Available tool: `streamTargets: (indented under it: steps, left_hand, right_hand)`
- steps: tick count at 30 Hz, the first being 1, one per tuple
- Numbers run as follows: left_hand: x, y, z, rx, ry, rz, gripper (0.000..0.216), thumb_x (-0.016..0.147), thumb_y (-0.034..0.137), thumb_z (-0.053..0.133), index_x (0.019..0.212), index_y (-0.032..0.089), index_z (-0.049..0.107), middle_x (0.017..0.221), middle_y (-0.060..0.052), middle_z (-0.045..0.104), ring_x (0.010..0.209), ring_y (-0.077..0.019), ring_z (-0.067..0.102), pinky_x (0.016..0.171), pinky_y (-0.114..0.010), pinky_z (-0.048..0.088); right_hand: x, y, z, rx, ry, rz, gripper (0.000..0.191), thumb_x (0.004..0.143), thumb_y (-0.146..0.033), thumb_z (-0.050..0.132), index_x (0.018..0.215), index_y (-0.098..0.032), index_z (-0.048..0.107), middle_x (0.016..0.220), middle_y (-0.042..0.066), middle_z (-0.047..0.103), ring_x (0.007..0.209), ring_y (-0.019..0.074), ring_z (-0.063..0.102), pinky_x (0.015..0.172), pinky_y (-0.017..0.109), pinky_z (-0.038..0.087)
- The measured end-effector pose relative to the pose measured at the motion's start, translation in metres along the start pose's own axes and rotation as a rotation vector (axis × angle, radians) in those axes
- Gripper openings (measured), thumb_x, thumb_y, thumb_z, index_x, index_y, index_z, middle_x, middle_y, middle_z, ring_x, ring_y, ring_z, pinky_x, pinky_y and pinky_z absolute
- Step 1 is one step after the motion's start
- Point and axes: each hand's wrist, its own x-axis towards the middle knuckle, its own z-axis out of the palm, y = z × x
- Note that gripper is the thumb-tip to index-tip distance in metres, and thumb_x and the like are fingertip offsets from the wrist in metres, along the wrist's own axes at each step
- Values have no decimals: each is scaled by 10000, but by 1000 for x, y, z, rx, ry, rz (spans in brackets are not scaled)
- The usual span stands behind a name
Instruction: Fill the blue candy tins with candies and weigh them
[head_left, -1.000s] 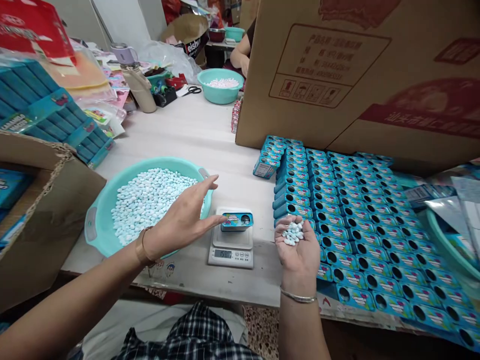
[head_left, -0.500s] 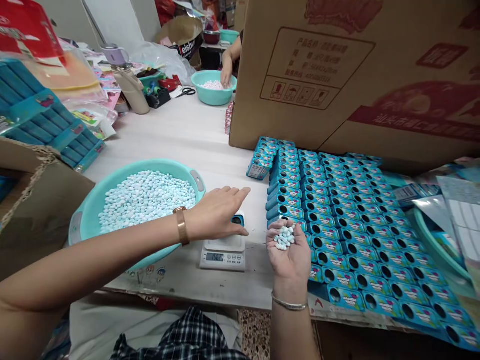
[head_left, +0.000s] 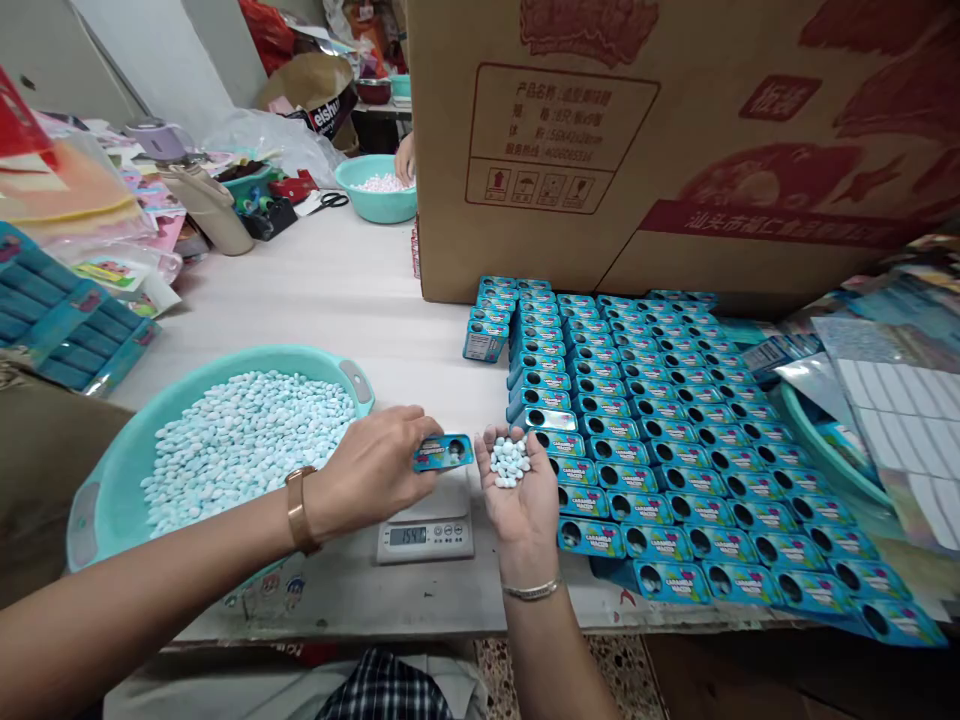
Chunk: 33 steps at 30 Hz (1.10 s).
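Note:
My left hand (head_left: 386, 462), with a watch at its wrist, pinches a small blue candy box (head_left: 429, 455) that has a round hole near one end. The box is tilted above a white digital scale (head_left: 426, 538), whose display is lit. Right beside it, my right hand (head_left: 523, 505) is palm up and cupped around a small heap of pale blue and white candies (head_left: 510, 462). A large turquoise basin (head_left: 97, 480) on the left holds many of the same candies. Rows of blue candy boxes (head_left: 660, 505) with round holes stand to the right of my right hand.
A big brown carton (head_left: 555, 240) rises behind the rows of boxes. At the far side, another person's hand (head_left: 405, 160) reaches into a smaller turquoise basin (head_left: 382, 205). Scissors (head_left: 330, 201) and a beige bottle (head_left: 210, 210) lie back left. Printed sheets (head_left: 892, 420) lie far right.
My left hand has gone from flat over the scale to gripping a box lifted off it. My right hand has moved left, beside that box. The view has shifted somewhat.

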Motion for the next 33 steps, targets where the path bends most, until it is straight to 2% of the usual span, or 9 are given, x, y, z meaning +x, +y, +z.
streamTargets:
  steps: [3, 7, 10, 14, 20, 25, 28, 31, 33]
  left_hand:
    - [11, 23, -15, 64, 82, 144, 129, 784, 228, 562, 887, 195, 632, 880, -51, 603, 843, -227, 571, 704, -338, 444]
    - [25, 36, -15, 150, -5, 241, 105, 755, 182, 557, 835, 169, 625, 847, -66, 583, 810, -236, 551, 685, -357, 449]
    - [26, 35, -14, 170, -23, 223, 90, 758, 176, 556, 817, 171, 624, 830, -64, 571, 805, -238, 545, 675, -360, 450]
    - [20, 34, -18, 167, 17, 216, 84, 778, 188, 551, 820, 181, 623, 833, -59, 565, 814, -234, 536, 680, -358, 453]
    - [18, 29, -12, 185, -42, 165, 68, 766, 171, 555, 786, 166, 620, 867, -77, 594, 839, -241, 559, 668, -351, 466]
    - [15, 18, -13, 137, 0, 104, 84, 785, 235, 565, 805, 185, 629, 862, -69, 623, 813, -233, 589, 668, -343, 478]
    - [6, 6, -3, 74, 37, 21, 175, 824, 318, 573, 921, 190, 641, 876, -63, 670, 834, -239, 626, 828, -395, 496]
    - [-3, -5, 18, 39, 65, -50, 240, 839, 334, 579, 1016, 178, 624, 868, -44, 708, 831, -233, 657, 1083, -509, 348]
    - [-9, -11, 29, 43, 41, -76, 247, 835, 309, 590, 1033, 165, 616, 877, -48, 718, 849, -237, 670, 1130, -524, 284]
  right_hand:
    - [1, 2, 1, 17, -5, 1, 262, 961, -277, 438, 787, -172, 604, 748, 14, 698, 727, 122, 694, 645, 249, 577]
    - [5, 5, 0, 52, -70, 47, 297, 968, -263, 404, 765, -165, 597, 712, 17, 680, 696, 112, 679, 692, 236, 574]
    - [6, 5, -2, 63, -103, 76, 303, 968, -263, 392, 766, -165, 595, 714, 15, 674, 705, 112, 679, 709, 233, 570]
    - [5, 6, -1, 64, -123, 84, 297, 970, -265, 393, 781, -169, 600, 731, 9, 682, 727, 115, 685, 731, 248, 574]
    - [4, 10, 0, 26, -53, 79, 317, 976, -250, 383, 768, -164, 606, 724, 14, 687, 726, 118, 693, 700, 251, 585]
    - [2, 6, -5, 37, -48, 79, 242, 952, -222, 447, 776, -166, 604, 726, 3, 686, 738, 117, 692, 696, 271, 597]
    - [1, 0, -10, 25, -72, 78, 205, 934, -229, 481, 782, -170, 605, 763, 6, 688, 777, 120, 690, 726, 286, 595]
    - [1, -7, -15, 35, -106, 89, 143, 901, -255, 536, 803, -177, 605, 782, 4, 673, 751, 110, 668, 656, 242, 570]
    - [1, -11, -17, 46, -123, 95, 106, 881, -251, 559, 817, -178, 601, 797, 3, 661, 741, 105, 651, 614, 217, 546]
